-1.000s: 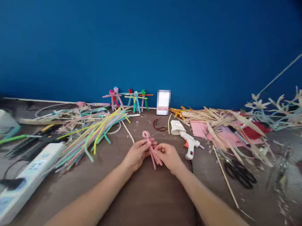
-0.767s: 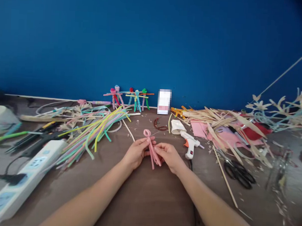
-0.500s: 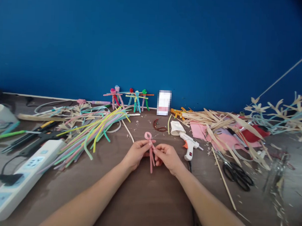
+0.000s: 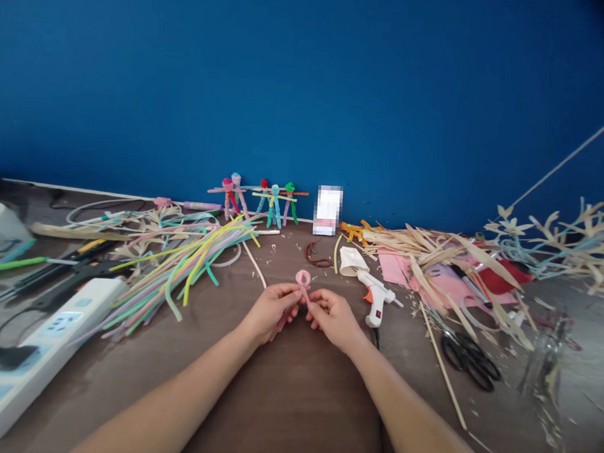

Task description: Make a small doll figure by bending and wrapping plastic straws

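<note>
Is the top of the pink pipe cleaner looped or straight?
Looped: the pink pipe cleaner ends in a closed ring above the left hand and right hand.

No writing can be read anywhere. The white card (image 4: 329, 209) standing against the blue wall is blurred into blocks, white above and pink below. The power strip (image 4: 51, 339) at the left of the tabletop (image 4: 294, 400) bears pale blue marks by its sockets, too small and smeared to make out. Any mark on the glue gun (image 4: 376, 300) is too small to tell.
</note>
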Demonstrator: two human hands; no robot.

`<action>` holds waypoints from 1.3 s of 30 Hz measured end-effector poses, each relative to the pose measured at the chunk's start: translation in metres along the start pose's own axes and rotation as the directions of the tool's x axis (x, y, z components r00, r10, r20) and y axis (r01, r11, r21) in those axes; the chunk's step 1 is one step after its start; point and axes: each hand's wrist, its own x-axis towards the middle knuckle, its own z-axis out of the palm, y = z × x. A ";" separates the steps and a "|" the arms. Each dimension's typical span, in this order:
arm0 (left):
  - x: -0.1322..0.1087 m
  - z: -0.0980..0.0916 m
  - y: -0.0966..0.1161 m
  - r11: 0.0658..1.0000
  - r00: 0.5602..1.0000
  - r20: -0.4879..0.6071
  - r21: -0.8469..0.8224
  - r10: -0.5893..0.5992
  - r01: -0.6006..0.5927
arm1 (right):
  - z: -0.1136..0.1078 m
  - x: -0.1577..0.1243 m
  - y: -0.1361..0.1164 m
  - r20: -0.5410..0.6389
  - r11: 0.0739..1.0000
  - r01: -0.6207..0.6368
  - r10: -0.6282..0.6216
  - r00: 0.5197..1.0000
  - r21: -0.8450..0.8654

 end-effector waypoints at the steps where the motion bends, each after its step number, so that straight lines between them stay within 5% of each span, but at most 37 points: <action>1: -0.001 0.002 0.001 1.000 1.000 0.008 0.030 -0.001 0.001 | 0.000 0.000 0.000 0.002 1.000 0.001 -0.001 1.000 0.006; 10: -0.010 0.013 0.002 0.968 0.988 -0.064 0.221 0.138 -0.121 | 0.002 -0.001 0.003 0.009 0.996 -0.014 0.013 1.000 0.088; 19: -0.002 0.010 -0.006 0.971 1.000 0.002 -0.239 -0.029 0.029 | 0.006 -0.004 -0.003 -0.004 0.992 0.024 -0.024 1.000 0.124; 27: -0.004 0.008 -0.001 0.951 0.999 0.043 -0.305 -0.034 0.045 | 0.005 -0.003 -0.001 -0.021 0.988 0.008 -0.005 1.000 0.157; 39: -0.006 0.014 -0.006 0.993 0.997 -0.060 -0.104 0.056 -0.062 | 0.008 -0.001 -0.003 -0.077 0.934 0.030 -0.003 0.997 0.356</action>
